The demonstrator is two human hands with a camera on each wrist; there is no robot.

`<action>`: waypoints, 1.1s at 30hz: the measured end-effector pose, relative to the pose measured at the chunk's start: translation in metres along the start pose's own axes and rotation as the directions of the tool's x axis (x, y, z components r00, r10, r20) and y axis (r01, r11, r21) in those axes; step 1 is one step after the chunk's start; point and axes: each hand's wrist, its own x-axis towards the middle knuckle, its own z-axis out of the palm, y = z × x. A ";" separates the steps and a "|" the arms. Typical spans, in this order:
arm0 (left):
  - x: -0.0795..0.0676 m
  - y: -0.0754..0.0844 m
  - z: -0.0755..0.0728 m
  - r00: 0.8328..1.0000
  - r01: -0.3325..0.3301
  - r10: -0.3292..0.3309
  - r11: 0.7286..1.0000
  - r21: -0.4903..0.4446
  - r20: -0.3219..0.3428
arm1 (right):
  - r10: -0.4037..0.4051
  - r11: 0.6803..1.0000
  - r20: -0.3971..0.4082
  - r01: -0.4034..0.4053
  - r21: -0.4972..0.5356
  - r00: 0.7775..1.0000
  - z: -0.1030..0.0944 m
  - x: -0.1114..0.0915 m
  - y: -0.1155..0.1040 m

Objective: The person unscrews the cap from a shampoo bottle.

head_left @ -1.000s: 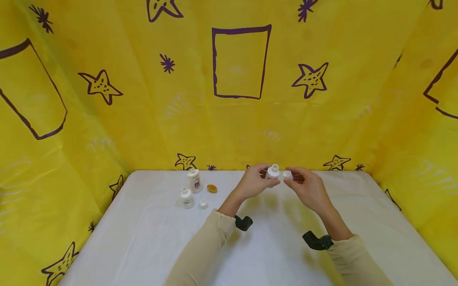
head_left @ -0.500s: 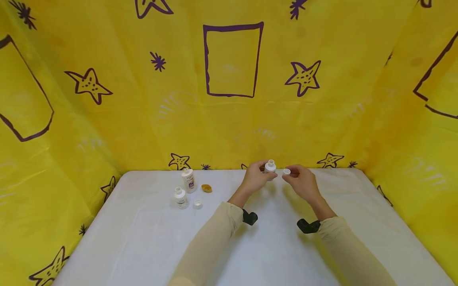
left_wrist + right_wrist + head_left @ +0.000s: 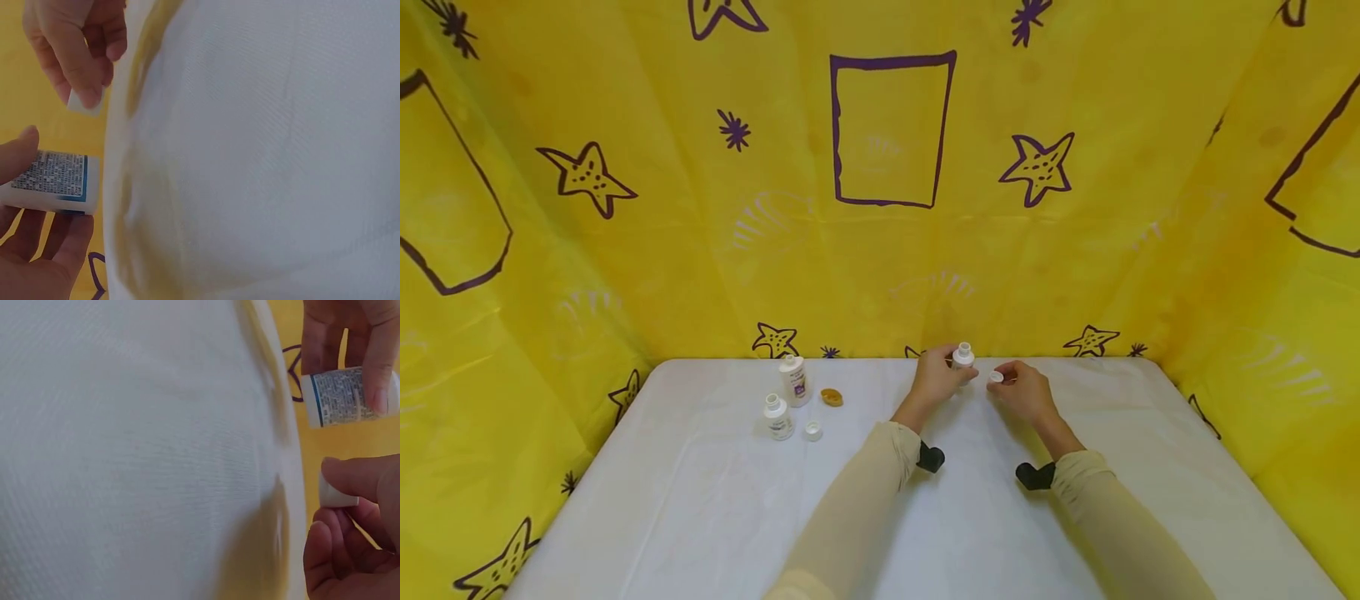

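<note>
My left hand [image 3: 934, 381] grips a small white bottle [image 3: 962, 361] upright above the far part of the table; its narrow neck is uncapped. In the left wrist view, the bottle [image 3: 53, 178] shows a printed label with a blue stripe, thumb on one side and fingers on the other. Just to the right, my right hand [image 3: 1026, 396] pinches a white cap [image 3: 996, 377] between thumb and fingers. Cap and bottle are apart. The right wrist view has the cap [image 3: 336, 492] close up, partly hidden by the thumb.
On the white-covered table [image 3: 715, 517], to the left, stand an uncapped white bottle [image 3: 778, 419] and a taller off-white bottle [image 3: 794, 382]. A loose white cap [image 3: 812, 431] and a small orange-yellow object [image 3: 831, 397] lie near them. A yellow patterned curtain [image 3: 700, 275] surrounds the table.
My right hand has lowered slightly with the cap relative to the bottle. The left hand keeps its hold on the bottle. The head view has shifted a little to the right.
</note>
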 end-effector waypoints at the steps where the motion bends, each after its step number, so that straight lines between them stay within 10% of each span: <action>1: 0.000 -0.001 0.000 1.000 0.003 -0.003 1.000 0.002 -0.001 | -0.004 1.000 0.003 0.004 -0.002 1.000 0.001 0.000 0.001; 33: -0.007 -0.006 -0.010 0.999 0.035 -0.037 0.994 0.102 0.027 | -0.028 0.993 0.143 0.045 -0.114 0.989 0.008 0.005 -0.008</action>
